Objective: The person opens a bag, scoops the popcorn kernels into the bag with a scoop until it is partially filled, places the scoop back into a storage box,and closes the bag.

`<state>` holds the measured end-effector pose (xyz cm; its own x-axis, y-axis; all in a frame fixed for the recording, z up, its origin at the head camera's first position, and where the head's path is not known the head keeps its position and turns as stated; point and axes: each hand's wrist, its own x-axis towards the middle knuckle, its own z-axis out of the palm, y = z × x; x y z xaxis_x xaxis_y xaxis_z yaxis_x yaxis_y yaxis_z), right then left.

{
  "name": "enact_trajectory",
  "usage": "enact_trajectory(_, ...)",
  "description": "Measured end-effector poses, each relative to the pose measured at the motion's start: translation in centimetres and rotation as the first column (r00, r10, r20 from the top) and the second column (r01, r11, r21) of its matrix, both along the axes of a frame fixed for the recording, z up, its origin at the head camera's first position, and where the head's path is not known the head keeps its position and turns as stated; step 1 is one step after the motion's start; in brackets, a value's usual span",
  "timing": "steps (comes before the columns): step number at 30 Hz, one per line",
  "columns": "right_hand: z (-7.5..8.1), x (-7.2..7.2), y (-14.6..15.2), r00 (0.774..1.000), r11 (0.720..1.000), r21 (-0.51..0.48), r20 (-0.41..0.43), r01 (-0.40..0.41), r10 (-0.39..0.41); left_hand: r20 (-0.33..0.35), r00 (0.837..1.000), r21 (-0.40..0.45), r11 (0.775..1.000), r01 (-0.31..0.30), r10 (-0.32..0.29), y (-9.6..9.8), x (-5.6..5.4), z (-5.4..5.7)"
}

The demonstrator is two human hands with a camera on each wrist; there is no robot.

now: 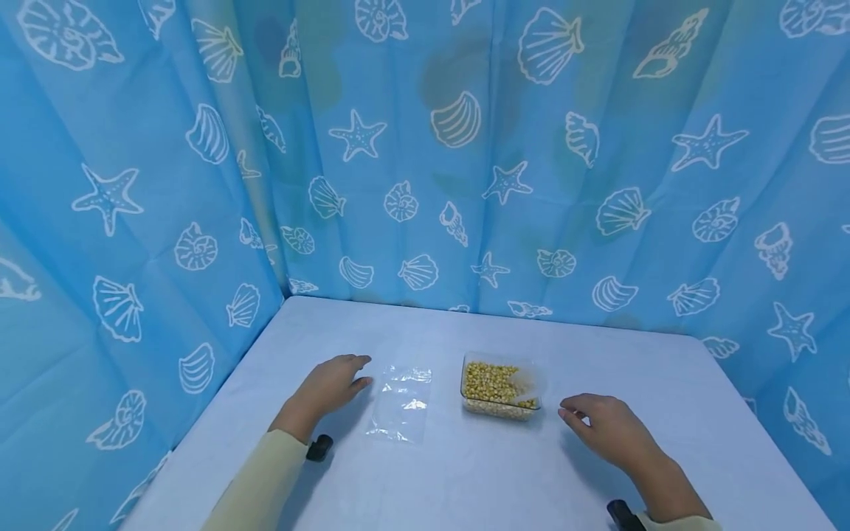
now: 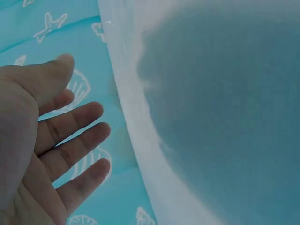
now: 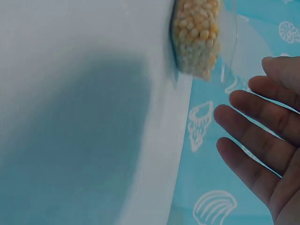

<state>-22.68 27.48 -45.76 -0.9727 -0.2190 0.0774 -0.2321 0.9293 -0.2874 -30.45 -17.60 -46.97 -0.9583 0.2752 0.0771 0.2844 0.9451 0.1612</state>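
Note:
A clear box (image 1: 501, 408) of yellow corn kernels (image 1: 488, 380) stands on the table. Something whitish and translucent (image 1: 524, 380) lies over the kernels at its right end, its kind unclear. To the left of the box a clear plastic bag (image 1: 401, 405) lies flat. My left hand (image 1: 335, 383) is over the table just left of the bag, fingers relaxed and holding nothing. On the other side, my right hand (image 1: 604, 428) hovers right of the box with loosely bent fingers and nothing in them. In the right wrist view its fingers (image 3: 248, 126) spread apart, near the box of kernels (image 3: 197, 37).
A white cloth covers the table (image 1: 478, 479). Blue curtains (image 1: 425, 169) with shell and starfish prints hang behind it and along the left and right sides. Dark wrist straps (image 1: 319, 448) show at both sleeves.

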Motion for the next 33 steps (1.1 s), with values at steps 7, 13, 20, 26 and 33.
enact_trajectory(7,-0.2,0.1,-1.4,0.996,0.97,-0.234,0.045,-0.063,0.075,0.03,1.0,0.047,0.999,0.004,-0.006,1.4,-1.0,-0.1)
enact_trajectory(13,-0.4,0.2,-2.9,0.983,0.922,-0.365,0.078,-0.124,0.164,0.074,0.997,0.079,0.996,-0.033,0.027,2.5,-1.9,-0.5)
enact_trajectory(20,-1.1,0.1,-4.3,0.977,0.932,-0.345,0.13,-0.112,0.166,0.186,0.978,0.134,0.984,-0.121,0.095,3.2,-3.0,-1.0)
enact_trajectory(26,-1.9,0.0,-4.6,0.966,0.926,-0.347,0.149,-0.149,0.211,0.229,0.962,0.144,0.973,-0.182,0.146,3.6,-3.6,-1.5)
enact_trajectory(33,-2.6,-0.4,-5.1,0.953,0.914,-0.348,0.139,-0.208,0.27,0.251,0.962,0.152,0.977,-0.148,0.106,4.2,-4.7,-2.3)
